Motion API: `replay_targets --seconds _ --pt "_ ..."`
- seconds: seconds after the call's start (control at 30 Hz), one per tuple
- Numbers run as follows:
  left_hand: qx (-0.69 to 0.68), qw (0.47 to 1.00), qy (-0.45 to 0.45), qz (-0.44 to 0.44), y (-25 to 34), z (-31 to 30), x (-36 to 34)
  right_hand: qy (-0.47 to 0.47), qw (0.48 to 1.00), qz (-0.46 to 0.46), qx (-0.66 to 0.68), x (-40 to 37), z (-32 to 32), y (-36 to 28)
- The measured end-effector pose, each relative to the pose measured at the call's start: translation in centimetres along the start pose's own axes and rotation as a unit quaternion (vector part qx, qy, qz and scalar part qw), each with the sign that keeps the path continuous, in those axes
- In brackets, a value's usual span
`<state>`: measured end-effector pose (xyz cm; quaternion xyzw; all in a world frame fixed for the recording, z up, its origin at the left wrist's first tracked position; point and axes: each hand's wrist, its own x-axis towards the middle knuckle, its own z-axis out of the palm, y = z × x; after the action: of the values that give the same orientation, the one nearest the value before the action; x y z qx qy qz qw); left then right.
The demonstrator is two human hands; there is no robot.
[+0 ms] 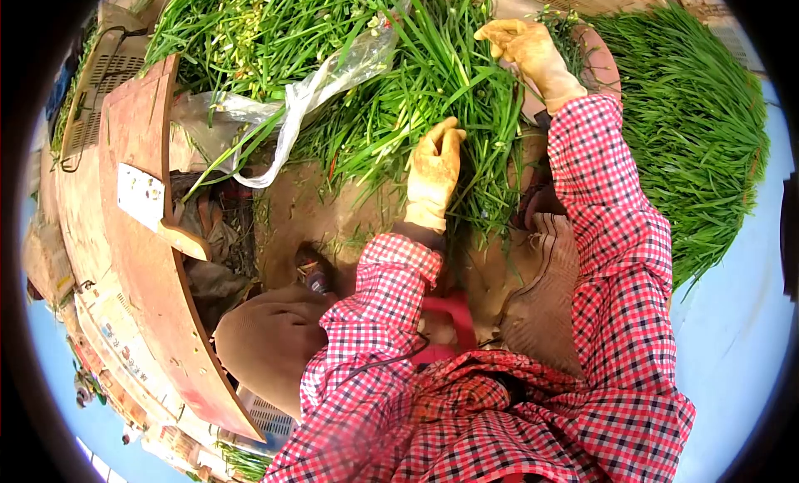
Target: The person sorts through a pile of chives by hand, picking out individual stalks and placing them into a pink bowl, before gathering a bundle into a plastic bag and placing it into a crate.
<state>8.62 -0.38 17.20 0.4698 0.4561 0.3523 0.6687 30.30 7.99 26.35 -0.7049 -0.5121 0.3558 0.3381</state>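
A loose heap of garlic chives (391, 108), long green leaves mixed with pale-budded stalks, spreads in front of me. My left hand (434, 168), in a yellowish glove, is at the near side of the heap, thumb and fingertips drawn together; what lies between them, if anything, is too small to make out. Farther off to the right, my right hand (531, 57), gloved alike, hovers beside the stalks with its fingers bent and somewhat apart. No stalk shows clearly in it. Clear plastic wrap (291, 121) lies across the heap to the left.
A cleaver (154, 201) with a wooden handle rests on a tilted reddish board (137, 258) at left. Neatly aligned greens (687, 141) form a big pile at right. A pink round surface (601, 62) is beside my right hand. Perforated crates (96, 87) stand farther left.
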Motion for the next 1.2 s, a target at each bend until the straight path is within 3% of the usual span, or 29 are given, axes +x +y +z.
replay_targets --seconds 0.03,0.13,0.37,0.47,0.53,0.63,0.67,0.77,0.8,0.83,0.9,0.93,1.0,1.1,1.2 --pt "0.025 0.999 0.021 0.034 0.7 0.1 -0.1 -0.008 0.998 -0.043 0.044 0.1 -0.7 1.2" --pt "0.135 0.975 0.077 0.161 4.9 0.3 0.2 -0.004 0.997 -0.064 0.046 -2.4 -2.0 -4.5" --pt "0.097 0.959 0.002 0.266 10.0 3.4 2.6 -0.066 0.981 -0.066 0.168 -5.5 -2.6 -10.0" --pt "-0.067 0.976 -0.170 0.119 9.9 4.6 2.4 -0.053 0.975 -0.100 0.191 -6.8 -2.8 -11.5" --pt "-0.050 0.983 -0.153 0.094 9.8 5.0 1.3 -0.024 0.969 -0.096 0.227 -6.9 -3.1 -11.0" --pt "0.002 0.989 0.011 0.144 9.4 5.2 1.0 -0.004 0.954 -0.106 0.280 -7.2 -3.0 -9.9" --pt "0.071 0.977 0.096 0.179 9.2 5.1 0.9 0.001 0.951 -0.096 0.295 -7.3 -3.0 -9.7" --pt "0.163 0.916 0.192 0.312 10.3 4.9 1.6 -0.037 0.947 -0.114 0.298 -7.5 -2.6 -9.2" --pt "0.161 0.915 0.154 0.337 10.2 4.8 2.2 -0.055 0.945 -0.125 0.297 -7.4 -2.4 -9.1" --pt "0.159 0.911 0.115 0.363 10.2 4.7 2.9 -0.022 0.970 -0.164 0.177 -7.8 -2.1 -9.7" --pt "0.099 0.912 0.029 0.397 9.0 5.4 4.6 -0.031 0.960 -0.158 0.229 -7.5 -1.8 -9.3" --pt "0.082 0.940 -0.046 0.328 9.2 5.2 4.3 -0.036 0.954 -0.156 0.254 -7.4 -1.7 -9.2" --pt "-0.002 0.969 -0.051 0.243 9.0 5.5 3.2 -0.031 0.954 -0.138 0.263 -7.4 -1.9 -9.3" --pt "0.028 0.972 0.071 0.224 9.8 5.7 2.7 -0.037 0.947 -0.136 0.290 -7.6 -2.4 -9.0" --pt "0.051 0.963 -0.021 0.262 11.3 5.6 3.4 -0.058 0.944 -0.162 0.282 -8.0 -2.4 -9.4"
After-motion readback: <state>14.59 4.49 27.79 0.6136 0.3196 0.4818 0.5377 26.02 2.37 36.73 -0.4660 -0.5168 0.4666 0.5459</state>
